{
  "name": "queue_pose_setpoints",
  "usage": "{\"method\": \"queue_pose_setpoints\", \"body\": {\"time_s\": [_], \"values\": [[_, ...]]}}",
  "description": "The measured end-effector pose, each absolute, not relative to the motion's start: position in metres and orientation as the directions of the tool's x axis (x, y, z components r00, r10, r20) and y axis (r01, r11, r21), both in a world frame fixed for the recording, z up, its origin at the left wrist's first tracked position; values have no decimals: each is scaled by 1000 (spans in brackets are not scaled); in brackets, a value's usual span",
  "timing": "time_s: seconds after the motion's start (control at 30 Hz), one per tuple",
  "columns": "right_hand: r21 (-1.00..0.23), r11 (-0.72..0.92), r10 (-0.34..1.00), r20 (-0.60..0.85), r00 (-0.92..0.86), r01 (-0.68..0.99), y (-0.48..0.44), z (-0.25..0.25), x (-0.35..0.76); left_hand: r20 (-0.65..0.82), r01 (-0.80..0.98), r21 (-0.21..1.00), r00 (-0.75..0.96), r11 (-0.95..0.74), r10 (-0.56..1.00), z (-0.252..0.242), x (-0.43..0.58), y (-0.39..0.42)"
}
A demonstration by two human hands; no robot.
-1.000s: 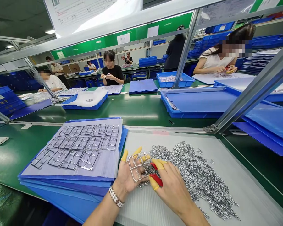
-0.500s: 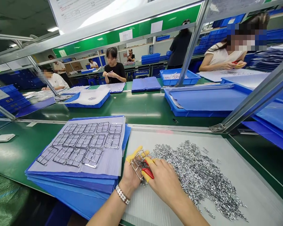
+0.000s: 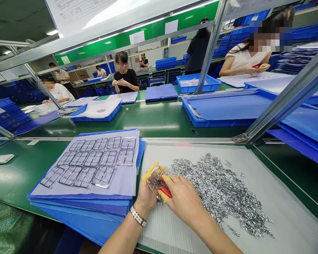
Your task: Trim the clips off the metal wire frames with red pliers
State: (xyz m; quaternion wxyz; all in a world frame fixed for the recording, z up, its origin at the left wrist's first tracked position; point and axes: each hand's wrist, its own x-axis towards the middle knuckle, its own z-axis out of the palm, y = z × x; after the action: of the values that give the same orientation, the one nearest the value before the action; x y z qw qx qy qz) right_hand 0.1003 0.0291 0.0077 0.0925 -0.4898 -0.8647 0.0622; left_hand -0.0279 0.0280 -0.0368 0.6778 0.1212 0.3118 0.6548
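Note:
My left hand (image 3: 146, 190), with yellow finger covers and a bracelet at the wrist, holds a square metal frame (image 3: 151, 188) with small metal pieces in the palm. Red-handled pliers (image 3: 165, 192) are gripped in my right hand (image 3: 184, 197), their tip at the frame and hidden among the fingers. To the right, a large heap of small silver pieces (image 3: 222, 190) lies on a whitish sheet (image 3: 278, 197). On the left, several finished-looking square frames (image 3: 103, 176) lie in rows on a sheet-topped stack of blue boards (image 3: 82, 204).
Metal posts (image 3: 288, 91) of a rack rise beyond the sheet. Blue trays (image 3: 222, 121) and a blue folder stack (image 3: 161, 92) stand on the far green bench (image 3: 148, 120). Several people sit or stand behind it. A white object (image 3: 2, 159) lies far left.
The whole view has shifted slightly, so the background sits a little further left and higher. Both hands stay together around the frame and pliers, with barely any change.

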Motion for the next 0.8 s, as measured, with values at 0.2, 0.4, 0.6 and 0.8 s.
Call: {"method": "queue_pose_setpoints", "body": {"time_s": [0.2, 0.4, 0.6, 0.8], "values": [[-164, 523, 853, 101, -513, 837, 31, 12, 100, -229, -767, 636, -76, 90, 970, -33, -29, 25], [-91, 522, 852, 106, -513, 848, 25, 18, 100, -196, -782, 617, -40, 91, 980, -36, -29, 25], [-68, 473, 874, 159, -459, 878, 32, 19, 115, -271, -855, 474, 86, 211, 959, -36, -34, 27], [-100, 450, 890, 131, -436, 888, 44, 13, 115, -275, -875, 400, 169, 272, 946, -36, -33, 26]]}}
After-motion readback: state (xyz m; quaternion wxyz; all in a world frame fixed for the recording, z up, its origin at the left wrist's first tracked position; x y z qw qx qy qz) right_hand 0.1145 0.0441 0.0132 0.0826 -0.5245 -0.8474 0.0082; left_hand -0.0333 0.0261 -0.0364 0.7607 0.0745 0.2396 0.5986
